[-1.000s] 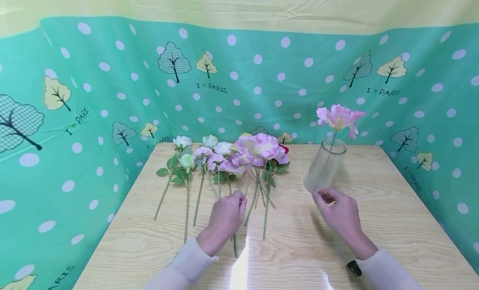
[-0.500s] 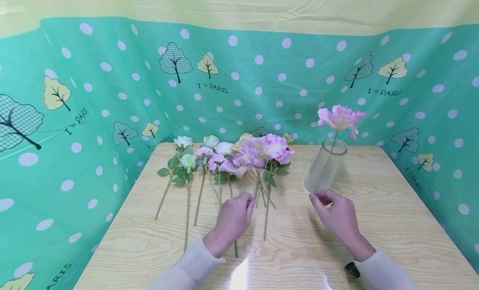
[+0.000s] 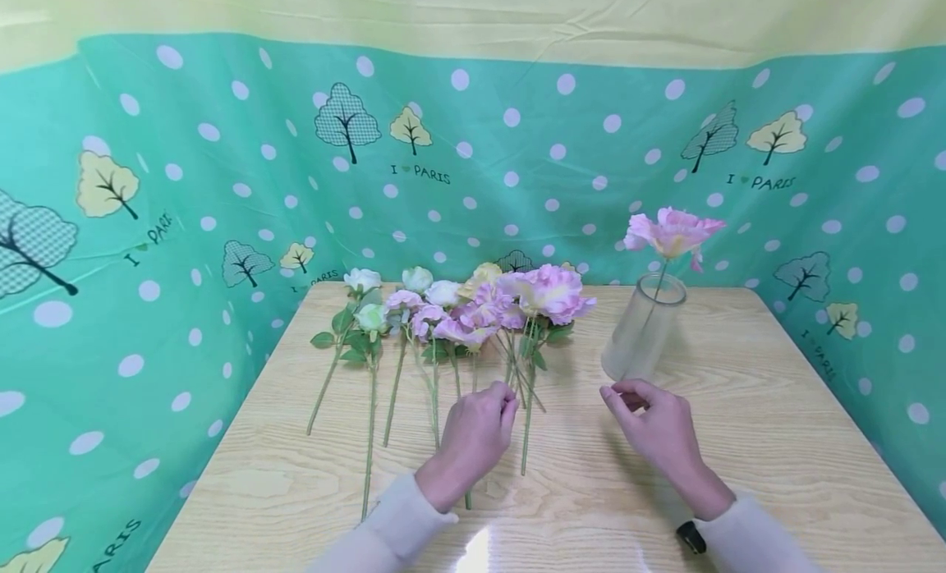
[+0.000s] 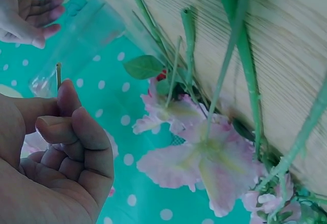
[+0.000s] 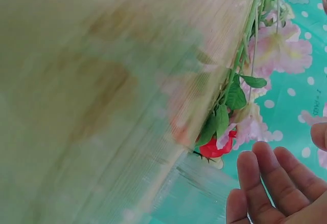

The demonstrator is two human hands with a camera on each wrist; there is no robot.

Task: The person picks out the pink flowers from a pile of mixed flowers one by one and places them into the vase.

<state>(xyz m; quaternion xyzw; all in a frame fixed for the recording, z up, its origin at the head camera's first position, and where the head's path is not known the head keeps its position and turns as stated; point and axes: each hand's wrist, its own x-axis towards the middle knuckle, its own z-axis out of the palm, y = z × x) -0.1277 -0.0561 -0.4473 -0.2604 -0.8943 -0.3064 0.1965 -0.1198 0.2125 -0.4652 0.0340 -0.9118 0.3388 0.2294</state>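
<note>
My left hand (image 3: 476, 429) pinches the stem (image 4: 59, 74) of a pink flower between thumb and fingers. The held flower's large ruffled bloom (image 3: 553, 292) is beyond the hand, over the right end of a row of flowers. My right hand (image 3: 658, 421) is held with fingers loosely bent and grips nothing. It is just in front of the base of a clear glass vase (image 3: 639, 335). The vase holds one pink flower (image 3: 672, 231), whose stem leans inside it. In the right wrist view the relaxed fingers (image 5: 281, 183) are spread slightly apart.
Several artificial flowers lie on the wooden table (image 3: 576, 507), stems toward me. Among them are white roses (image 3: 362, 280), pink blooms (image 3: 461, 333) and a red flower (image 5: 214, 146). A green dotted cloth (image 3: 517, 162) hangs behind the table and at both sides.
My left hand has moved right and slightly nearer me, and the pink bloom has shifted right with it. The right hand has drifted slightly left. The vase stays in place.
</note>
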